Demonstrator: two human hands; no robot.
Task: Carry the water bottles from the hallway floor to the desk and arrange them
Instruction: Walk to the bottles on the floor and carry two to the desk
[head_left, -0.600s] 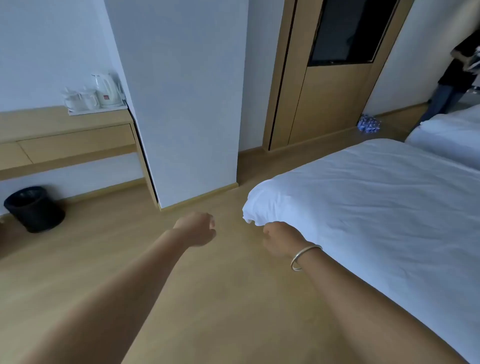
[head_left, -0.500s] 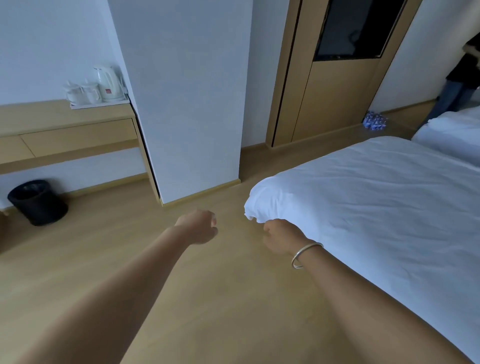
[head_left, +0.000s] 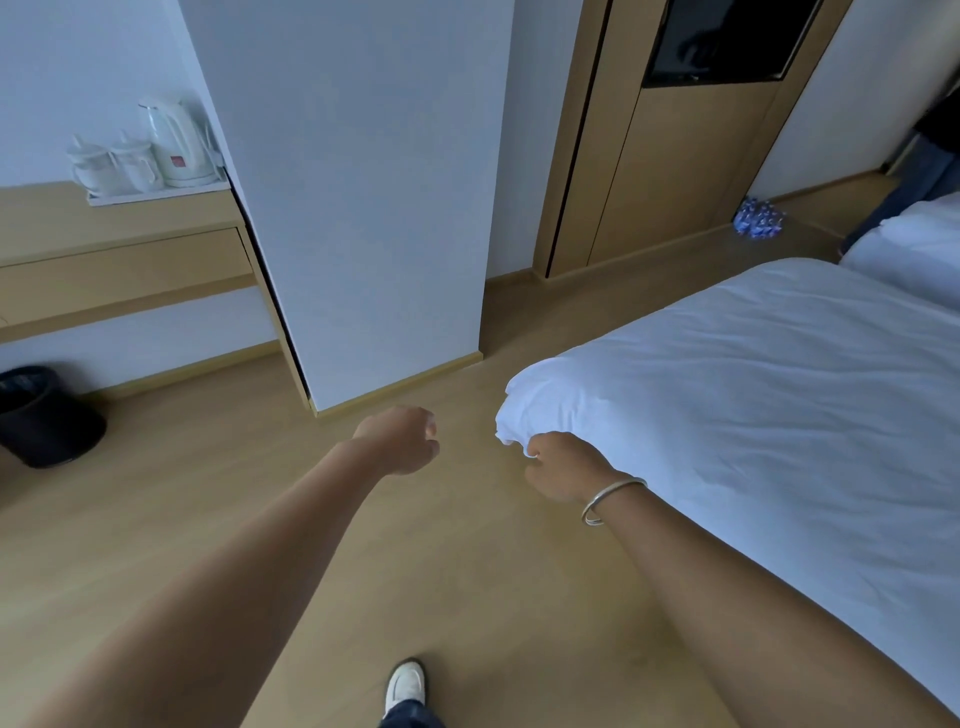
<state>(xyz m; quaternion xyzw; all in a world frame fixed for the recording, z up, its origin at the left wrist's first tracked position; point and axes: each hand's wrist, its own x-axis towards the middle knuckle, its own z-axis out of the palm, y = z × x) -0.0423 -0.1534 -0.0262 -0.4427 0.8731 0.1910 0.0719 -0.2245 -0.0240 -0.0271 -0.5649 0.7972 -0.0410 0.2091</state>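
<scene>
Pale wood-look flooring (head_left: 156, 519) ran from under the walker's white shoe (head_left: 406, 685) to the far wall, where a shrink-wrapped pack of water bottles (head_left: 758, 219) with blue labels sat on the floor beside the wooden wardrobe panel (head_left: 675, 171), well apart from both hands. The left hand (head_left: 402, 439) hung in the air over the floor with its fingers curled into a loose fist and nothing in it. The right hand (head_left: 563, 467), with a silver bangle (head_left: 608, 499) at the wrist, was likewise curled and held nothing, just beside the corner of the white bed (head_left: 753, 405); whether it touched the sheet could not be told. A white wall pillar (head_left: 353, 182) stood between the wardrobe panel and the wooden counter (head_left: 104, 249) on the left. On the counter, against the pillar, a white tray (head_left: 156, 195) carried a white electric kettle (head_left: 174, 140) and two white lidded cups (head_left: 114, 166). A black waste bin (head_left: 47, 415) stood on the floor below the counter. A dark screen (head_left: 727, 41) was set into the upper part of the panel. A second white bed (head_left: 914, 244) showed at the right edge, and a person in dark clothes (head_left: 930, 161) stood partly in view behind it.
</scene>
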